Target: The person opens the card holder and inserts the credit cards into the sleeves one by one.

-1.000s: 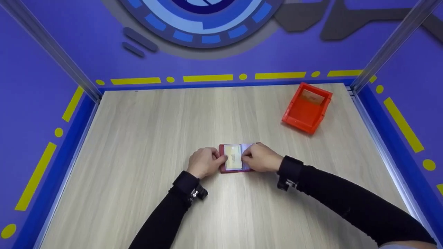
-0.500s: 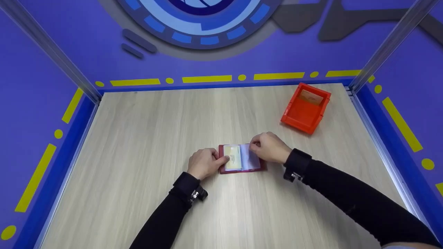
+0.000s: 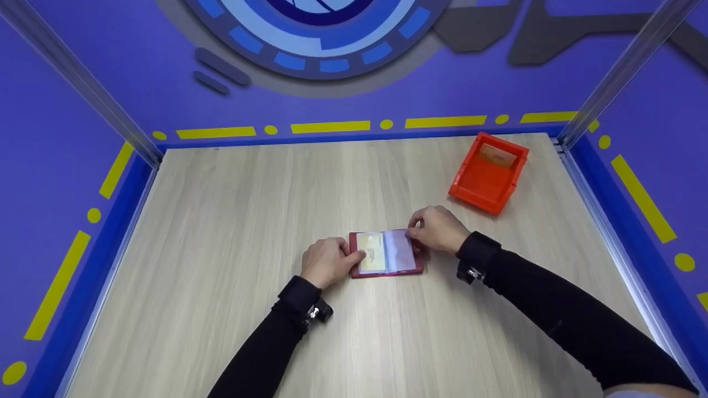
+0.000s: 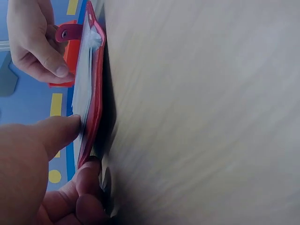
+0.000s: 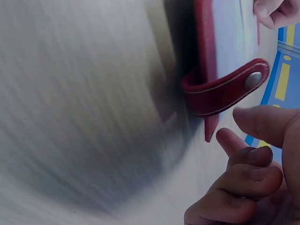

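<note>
A red card holder (image 3: 418, 270) with clear sleeves lies spread open on the table. A pale yellowish card (image 3: 370, 243) shows in its left half, and a translucent sleeve (image 3: 399, 255) covers the right half. My left hand (image 3: 326, 260) pinches the holder's left edge, thumb on top and fingers underneath. By the far right corner is my right hand (image 3: 440, 228); its thumb and index finger are slightly apart, with nothing visible between them. In the right wrist view, the holder's snap strap (image 5: 225, 93) sticks up from the edge just beside those fingers.
A red plastic bin (image 3: 487, 179) stands at the back right, with a flat orange-tinted card (image 3: 498, 156) leaning at its far end. Blue-purple panels (image 3: 354, 105) enclose the wooden table (image 3: 249, 193) at the back and both sides.
My right hand has moved from the holder's middle out to its far right corner, uncovering the translucent right sleeve. My left hand keeps its grip on the left edge.
</note>
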Available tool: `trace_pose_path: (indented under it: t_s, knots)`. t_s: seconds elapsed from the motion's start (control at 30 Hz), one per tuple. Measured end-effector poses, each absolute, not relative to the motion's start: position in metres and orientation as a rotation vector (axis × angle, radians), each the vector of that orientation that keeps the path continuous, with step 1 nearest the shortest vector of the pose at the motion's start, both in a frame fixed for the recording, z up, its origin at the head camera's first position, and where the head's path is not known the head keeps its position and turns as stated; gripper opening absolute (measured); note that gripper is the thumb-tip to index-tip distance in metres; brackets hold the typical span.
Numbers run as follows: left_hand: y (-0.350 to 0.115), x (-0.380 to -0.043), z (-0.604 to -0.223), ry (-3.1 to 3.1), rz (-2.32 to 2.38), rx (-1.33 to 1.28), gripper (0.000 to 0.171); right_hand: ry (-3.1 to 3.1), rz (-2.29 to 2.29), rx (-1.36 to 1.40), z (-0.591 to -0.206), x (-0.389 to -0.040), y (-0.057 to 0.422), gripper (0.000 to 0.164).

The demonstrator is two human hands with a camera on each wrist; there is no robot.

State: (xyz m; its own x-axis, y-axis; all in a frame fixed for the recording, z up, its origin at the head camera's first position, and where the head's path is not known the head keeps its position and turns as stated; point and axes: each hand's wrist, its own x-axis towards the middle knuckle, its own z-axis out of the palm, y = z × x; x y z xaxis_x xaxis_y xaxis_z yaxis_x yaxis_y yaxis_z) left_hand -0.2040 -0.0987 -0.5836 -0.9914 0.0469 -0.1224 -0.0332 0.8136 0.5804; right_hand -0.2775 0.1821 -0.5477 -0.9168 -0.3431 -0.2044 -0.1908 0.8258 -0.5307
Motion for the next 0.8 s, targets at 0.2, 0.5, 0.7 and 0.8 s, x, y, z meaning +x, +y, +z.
trace_pose_path:
  t_s: [0.2, 0.5, 0.7, 0.8]
  knots:
    - [-0.098, -0.203, -0.584, 2.884, 0.921, 0.016, 0.041, 2.725, -0.697, -0.459, -0.554, -0.277, 0.181, 0.014]
    - [-0.098, -0.203, -0.583, 2.890, 0.920, 0.023, 0.041, 2.800, -0.538, -0.598, -0.553, -0.273, 0.173, 0.015]
    - [-0.098, -0.203, -0.583, 2.883, 0.928, 0.016, 0.041, 2.824, -0.497, -0.609, -0.553, -0.270, 0.170, 0.018]
    - [-0.097, -0.202, -0.584, 2.878, 0.926, 0.012, 0.042, 2.803, -0.547, -0.543, -0.555, -0.272, 0.171, 0.018]
